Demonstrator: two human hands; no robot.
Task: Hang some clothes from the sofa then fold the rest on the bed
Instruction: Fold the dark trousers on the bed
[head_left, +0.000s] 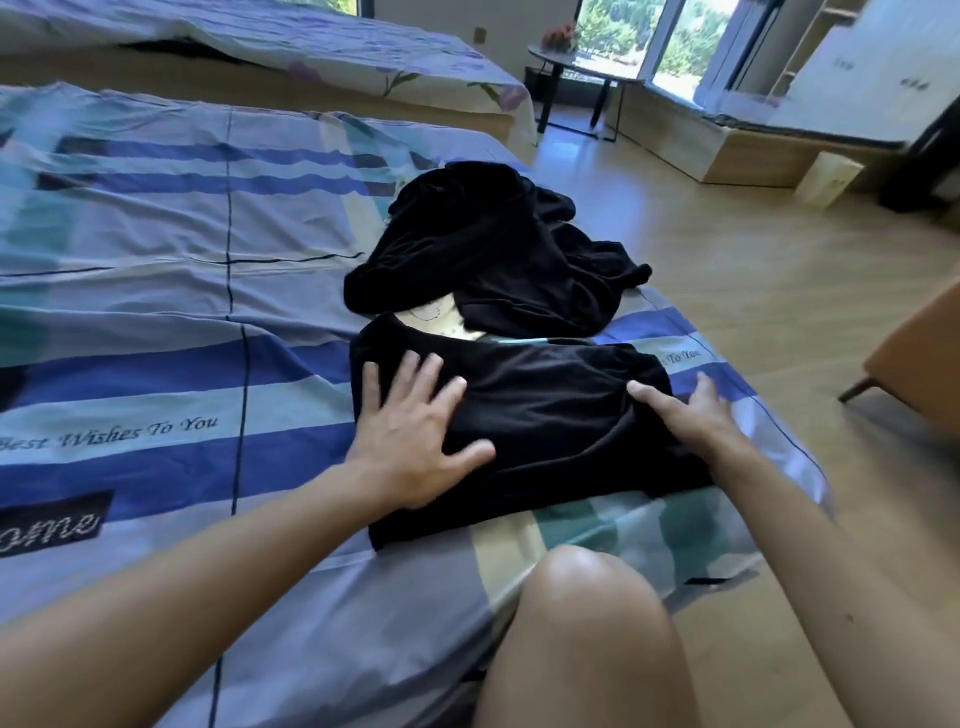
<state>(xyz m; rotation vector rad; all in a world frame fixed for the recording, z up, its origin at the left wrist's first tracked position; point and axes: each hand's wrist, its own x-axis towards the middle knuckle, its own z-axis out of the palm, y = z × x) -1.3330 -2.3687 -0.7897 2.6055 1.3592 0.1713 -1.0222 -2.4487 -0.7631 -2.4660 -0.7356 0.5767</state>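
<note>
Pressing a folded garment, left hand and right hand lie flat; crumpled clothes beyond.

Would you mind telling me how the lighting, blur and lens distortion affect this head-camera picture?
Head view: daylight from the windows throws a sheen on the wooden floor and glare on the knee; the black clothes are so dark that folds barely show; the far right edge is smeared by blur; the wide lens bends the bed edges.
</note>
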